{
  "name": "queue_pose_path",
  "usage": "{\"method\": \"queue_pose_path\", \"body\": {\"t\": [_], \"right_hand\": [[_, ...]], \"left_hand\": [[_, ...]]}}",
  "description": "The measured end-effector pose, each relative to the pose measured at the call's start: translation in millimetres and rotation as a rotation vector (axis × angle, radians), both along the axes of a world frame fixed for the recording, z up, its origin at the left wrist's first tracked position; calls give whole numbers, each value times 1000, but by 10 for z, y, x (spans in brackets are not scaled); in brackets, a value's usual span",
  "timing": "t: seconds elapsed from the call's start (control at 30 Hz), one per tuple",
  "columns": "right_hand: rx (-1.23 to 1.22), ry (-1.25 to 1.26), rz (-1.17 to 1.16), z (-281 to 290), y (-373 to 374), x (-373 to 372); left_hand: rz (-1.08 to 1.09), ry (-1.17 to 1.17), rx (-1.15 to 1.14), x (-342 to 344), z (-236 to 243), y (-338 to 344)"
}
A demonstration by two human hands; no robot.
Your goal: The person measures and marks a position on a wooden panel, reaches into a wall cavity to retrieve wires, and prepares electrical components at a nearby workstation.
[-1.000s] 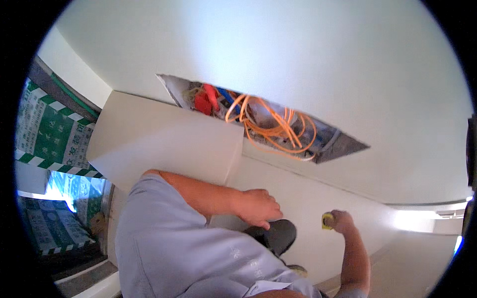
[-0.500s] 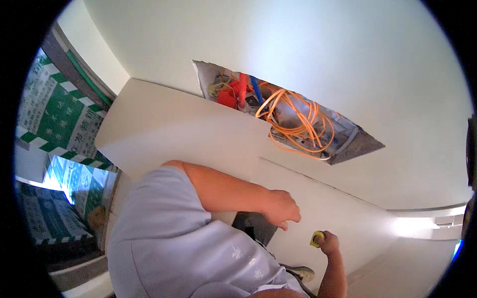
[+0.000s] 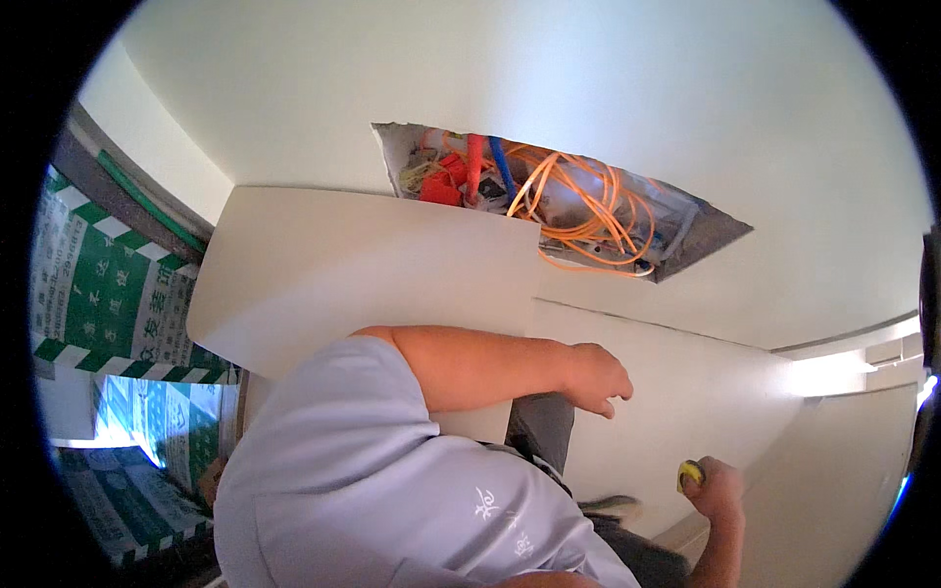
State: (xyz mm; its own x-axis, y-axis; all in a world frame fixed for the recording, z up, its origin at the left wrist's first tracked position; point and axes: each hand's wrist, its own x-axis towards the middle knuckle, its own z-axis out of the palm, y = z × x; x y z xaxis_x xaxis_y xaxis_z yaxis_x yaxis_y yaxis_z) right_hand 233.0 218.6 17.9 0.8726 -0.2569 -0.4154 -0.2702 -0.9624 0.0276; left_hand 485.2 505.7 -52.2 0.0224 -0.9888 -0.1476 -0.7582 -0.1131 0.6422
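Note:
My right hand, at the lower right, grips a small yellow and black tape measure. No drawn-out blade shows. My left arm reaches across the middle, and my left hand hangs above a pale flat board with nothing visible in it. Its fingers are loosely bent, with a gap between them. Beyond my left arm, a larger pale panel lies against the white wall. Above its edge, a rough cutout holds a coil of orange cable, a red pipe and a blue pipe.
Green and white protective sheeting covers surfaces at the left, beside a doorway edge. My dark trouser leg and a shoe are below my left arm. Another pale panel stands at the right.
Both hands have shifted right in the view, the right one with the tape measure. The left hand has risen slightly. The view has turned a little, tilting the panel edges.

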Motion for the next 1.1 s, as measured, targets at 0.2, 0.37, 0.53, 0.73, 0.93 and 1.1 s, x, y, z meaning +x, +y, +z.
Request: {"method": "queue_pose_path", "body": {"t": [0.2,0.37,0.53,0.73,0.93,1.1], "right_hand": [[275,-183,-185,-484,202,-409],[419,-311,-256,-505,278,-443],[173,-294,-127,-387,141,-598],[219,-391,-176,-372,27,-754],[243,-402,-93,-389,39,-646],[258,-405,-103,-422,-2,-726]], "left_hand": [[22,1,-50,68,-60,-80],[29,-77,-26,269,129,55],[367,-160,-119,637,588,1067],[1213,-454,39,1364,480,2057],[1268,-696,265,2181,-82,2422],[1216,-513,549,2218,273,2090]]}}
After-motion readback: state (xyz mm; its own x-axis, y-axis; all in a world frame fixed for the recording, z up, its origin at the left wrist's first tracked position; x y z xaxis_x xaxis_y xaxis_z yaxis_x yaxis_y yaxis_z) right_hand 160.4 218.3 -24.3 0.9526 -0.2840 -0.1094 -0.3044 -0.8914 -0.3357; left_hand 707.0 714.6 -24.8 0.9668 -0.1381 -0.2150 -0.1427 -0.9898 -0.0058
